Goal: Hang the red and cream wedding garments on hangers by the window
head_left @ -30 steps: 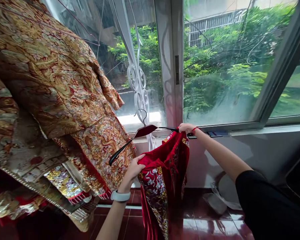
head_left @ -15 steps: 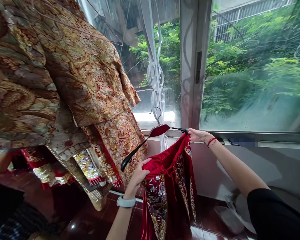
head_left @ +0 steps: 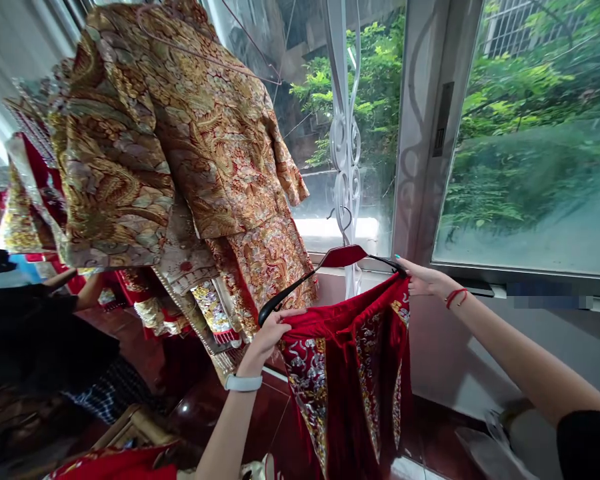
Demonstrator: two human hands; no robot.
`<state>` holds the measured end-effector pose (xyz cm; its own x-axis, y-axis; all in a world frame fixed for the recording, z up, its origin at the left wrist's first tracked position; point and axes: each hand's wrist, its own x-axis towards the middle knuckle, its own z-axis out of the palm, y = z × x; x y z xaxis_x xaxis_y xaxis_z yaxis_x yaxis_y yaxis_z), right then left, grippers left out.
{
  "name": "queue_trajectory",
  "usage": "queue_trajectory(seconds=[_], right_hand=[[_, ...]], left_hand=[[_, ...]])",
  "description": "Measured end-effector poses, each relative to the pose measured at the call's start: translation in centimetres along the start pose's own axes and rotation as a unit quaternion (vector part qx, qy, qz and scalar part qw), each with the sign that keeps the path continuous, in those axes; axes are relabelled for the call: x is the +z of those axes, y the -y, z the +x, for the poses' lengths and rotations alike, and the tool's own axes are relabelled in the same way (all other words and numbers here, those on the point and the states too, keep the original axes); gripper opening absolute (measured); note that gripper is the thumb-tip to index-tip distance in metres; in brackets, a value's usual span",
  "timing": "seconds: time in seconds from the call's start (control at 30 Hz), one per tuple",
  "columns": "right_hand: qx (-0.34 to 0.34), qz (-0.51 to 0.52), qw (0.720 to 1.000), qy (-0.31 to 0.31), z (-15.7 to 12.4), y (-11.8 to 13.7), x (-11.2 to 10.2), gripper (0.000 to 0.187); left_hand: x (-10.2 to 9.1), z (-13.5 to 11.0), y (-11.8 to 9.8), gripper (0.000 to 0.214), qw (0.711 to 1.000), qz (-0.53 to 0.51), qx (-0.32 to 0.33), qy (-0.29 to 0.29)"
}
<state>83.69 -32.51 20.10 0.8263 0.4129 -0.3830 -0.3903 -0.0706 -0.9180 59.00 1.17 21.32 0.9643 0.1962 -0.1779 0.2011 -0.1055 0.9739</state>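
Observation:
A red embroidered skirt [head_left: 343, 373] with a gathered waistband hangs between my hands. My left hand [head_left: 267, 337] is closed on the waistband's left end, close to the tip of a black and dark red hanger [head_left: 346, 255]. At the other end, my right hand [head_left: 420, 279] pinches the waistband together with the hanger's right tip. The hanger lies along the back of the waist opening, its hook [head_left: 345, 223] pointing up in front of a white scrolled metal stand. Fingers of both hands partly hide the hanger ends.
Gold and red embroidered jackets [head_left: 220, 133] hang to the left, with more garments below and behind. Another person in dark clothing [head_left: 45, 333] is at the far left. Windows [head_left: 530, 167] stand ahead, and red cloth [head_left: 120, 463] lies at the bottom left.
My left hand has drawn the waistband outward to the left hanger tip, so the waist is stretched wider. The view has swung left, showing more garments and the other person.

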Motion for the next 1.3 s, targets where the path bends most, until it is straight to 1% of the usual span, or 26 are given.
queue_trajectory(seconds=[0.03,0.1,0.17,0.23,0.3,0.37,0.47,0.57,0.6,0.67,0.73,0.8,0.87,0.97,1.07,1.17,1.3], right_hand=[[0.007,0.005,1.0,0.006,-0.4,-0.2,-0.5,0.041],[0.044,0.026,0.999,0.018,-1.1,-0.6,-1.1,0.054],[0.056,0.036,0.997,0.047,-1.5,-1.2,-1.3,0.061],[0.062,0.039,0.994,0.075,-1.6,-2.3,-0.9,0.056],[0.064,0.031,0.993,0.09,-1.5,-3.9,-0.2,0.048],[0.052,0.012,0.995,0.087,-1.4,-5.8,0.5,0.036],[0.011,-0.032,0.997,0.062,-1.5,-8.4,1.6,0.02],[-0.033,-0.117,0.992,0.04,-2.0,-10.1,2.6,0.01],[-0.052,-0.145,0.987,0.036,-2.3,-10.4,2.9,0.011],[-0.094,-0.189,0.977,0.015,-2.9,-10.6,3.6,0.019],[-0.135,-0.21,0.968,-0.03,-3.5,-10.4,4.1,0.025],[-0.162,-0.216,0.96,-0.075,-4.1,-9.9,4.6,0.027],[-0.177,-0.214,0.956,-0.096,-4.6,-9.3,4.9,0.028],[-0.185,-0.216,0.954,-0.098,-5.1,-8.7,5.1,0.027],[-0.186,-0.215,0.953,-0.099,-5.4,-8.4,5.0,0.027],[-0.184,-0.213,0.954,-0.098,-5.7,-8.3,4.5,0.028],[-0.183,-0.204,0.958,-0.083,-6.3,-7.8,4.0,0.028]], left_hand=[[-0.5,-0.1,-0.4,0.045,0.999,0.032,0.01,-0.008],[-1.2,-0.3,-1.1,0.04,0.989,0.14,0.04,-0.018],[-1.6,-0.5,-1.4,0.045,0.959,0.276,0.063,-0.008],[-1.6,-0.7,-1.1,0.051,0.922,0.382,0.065,-0.002],[-1.4,-1.0,-0.1,0.054,0.902,0.429,0.052,-0.012],[-1.3,-1.3,1.4,0.057,0.899,0.435,0.041,-0.026],[-1.4,-1.5,3.2,0.059,0.912,0.408,0.032,-0.039],[-2.2,-1.7,3.6,0.06,0.93,0.361,0.028,-0.057],[-2.6,-1.9,3.4,0.06,0.936,0.343,0.029,-0.068],[-3.3,-2.0,2.6,0.061,0.948,0.305,0.026,-0.086],[-3.9,-1.7,1.2,0.063,0.958,0.273,0.006,-0.084],[-4.2,-0.7,-0.4,0.065,0.963,0.258,-0.018,-0.071],[-4.2,1.0,-1.8,0.066,0.963,0.258,-0.026,-0.067],[-3.8,3.9,-3.1,0.064,0.961,0.267,-0.023,-0.067],[-3.1,5.7,-3.9,0.056,0.96,0.274,-0.019,-0.053],[-2.7,5.7,-4.8,0.052,0.958,0.285,0.0,-0.04],[-3.0,4.7,-6.4,0.06,0.949,0.31,0.025,-0.052]])
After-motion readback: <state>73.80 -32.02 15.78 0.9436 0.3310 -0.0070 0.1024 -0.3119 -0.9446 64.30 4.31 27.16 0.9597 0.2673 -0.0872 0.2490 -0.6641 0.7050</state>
